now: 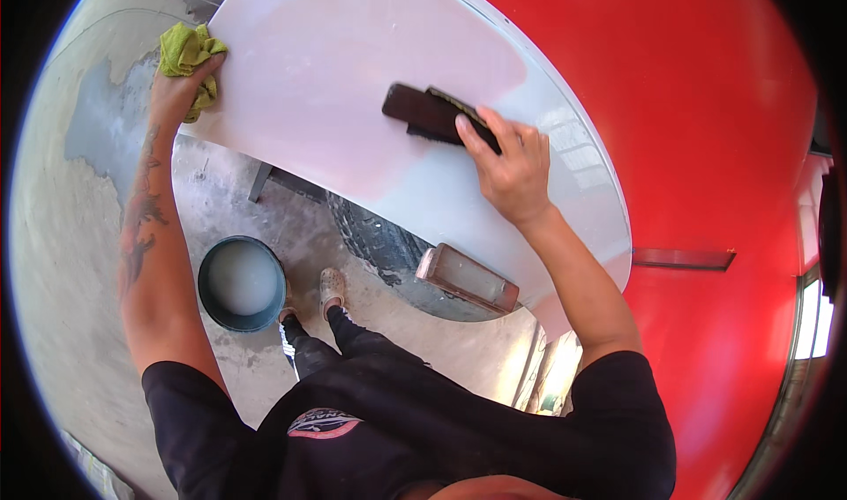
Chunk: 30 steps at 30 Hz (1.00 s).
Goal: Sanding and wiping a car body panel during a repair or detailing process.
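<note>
Yellow-green cloth is bunched in the left hand, at the edge of a pale panel. Next come a bucket of cloudy water, a badge with writing on a black shirt, and a dark block over the panel. The right hand pinches the block's end between thumb and fingers, and a big red surface fills the right side.

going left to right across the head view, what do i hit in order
Left hand gripping a green cloth → bucket of cloudy liquid → right foot's beige clog → dark block → right hand → red panel.
</note>
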Tool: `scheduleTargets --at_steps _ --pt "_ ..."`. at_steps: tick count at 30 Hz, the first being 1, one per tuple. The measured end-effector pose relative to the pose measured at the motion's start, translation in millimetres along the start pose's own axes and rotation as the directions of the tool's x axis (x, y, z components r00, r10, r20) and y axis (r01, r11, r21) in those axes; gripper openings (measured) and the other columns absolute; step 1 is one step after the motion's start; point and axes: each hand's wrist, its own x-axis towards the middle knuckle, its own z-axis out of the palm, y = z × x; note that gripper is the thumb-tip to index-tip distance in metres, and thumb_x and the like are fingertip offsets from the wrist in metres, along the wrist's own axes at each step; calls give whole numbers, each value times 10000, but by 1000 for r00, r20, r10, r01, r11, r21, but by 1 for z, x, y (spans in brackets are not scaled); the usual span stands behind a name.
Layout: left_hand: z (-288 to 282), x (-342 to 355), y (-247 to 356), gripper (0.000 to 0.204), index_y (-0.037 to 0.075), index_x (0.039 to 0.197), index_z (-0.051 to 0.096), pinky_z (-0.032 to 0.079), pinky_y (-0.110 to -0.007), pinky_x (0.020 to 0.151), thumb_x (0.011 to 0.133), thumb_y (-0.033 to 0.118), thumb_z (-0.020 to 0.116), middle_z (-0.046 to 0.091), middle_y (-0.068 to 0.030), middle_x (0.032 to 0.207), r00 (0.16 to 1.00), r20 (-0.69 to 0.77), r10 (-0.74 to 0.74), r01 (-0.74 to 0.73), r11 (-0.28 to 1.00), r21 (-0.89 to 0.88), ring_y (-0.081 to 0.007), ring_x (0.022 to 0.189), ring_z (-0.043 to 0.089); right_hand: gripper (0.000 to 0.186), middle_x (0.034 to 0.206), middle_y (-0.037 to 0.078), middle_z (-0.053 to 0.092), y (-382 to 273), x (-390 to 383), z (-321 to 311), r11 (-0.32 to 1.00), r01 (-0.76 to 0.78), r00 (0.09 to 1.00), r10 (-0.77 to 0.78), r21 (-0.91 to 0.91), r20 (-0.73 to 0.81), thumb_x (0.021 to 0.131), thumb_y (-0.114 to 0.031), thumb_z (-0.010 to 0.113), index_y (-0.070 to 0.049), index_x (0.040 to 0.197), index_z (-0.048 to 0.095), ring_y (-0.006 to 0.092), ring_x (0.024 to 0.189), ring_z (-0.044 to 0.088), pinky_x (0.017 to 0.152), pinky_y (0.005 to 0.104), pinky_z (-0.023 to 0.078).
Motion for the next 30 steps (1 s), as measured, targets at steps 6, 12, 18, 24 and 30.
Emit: scheduleTargets --at_steps 6,12,18,24,30 --pt "6 10 -15 616 34 1198 713 532 -367 910 795 474 867 743 -101 1111 999 -35 38 -37 999 21 -214 998 706 371 1165 -13 668 29 114 31 965 141 975 -174 -223 -135 857 -149 676 -233 1212 748 201 873 549 735 368 415" --pt "1 3 -14 612 35 1213 708 530 -360 911 802 459 868 738 -94 1118 998 -44 43 -40 998 57 -206 1002 697 479 1250 -12 659 -21 21 14 997 48 998 -45 -52 47 846 -157 763 -261 1311 716 194 893 549 735 345 410" --pt "8 11 -18 660 48 1212 710 530 -381 942 762 498 884 737 -104 1141 995 -58 76 -74 997 26 -236 1043 705 342 1120 -26 666 10 123 36 973 117 982 -143 -201 -124 856 -166 666 -247 1173 765 219 847 555 714 384 412" --pt "3 1 -15 643 57 1210 708 530 -380 949 763 480 891 736 -101 1154 999 -29 -16 16 1000 -10 -239 1057 703 414 1149 -22 667 -36 36 24 995 80 997 -80 -58 13 848 -181 726 -267 1253 745 195 854 548 715 354 410" --pt "11 7 -16 639 72 1216 713 538 -386 950 764 489 884 739 -106 1141 991 -113 79 -77 997 20 -244 1039 712 331 1142 -40 656 -2 122 43 968 192 972 -210 -161 -107 891 -173 657 -260 1195 757 209 832 536 696 363 407"
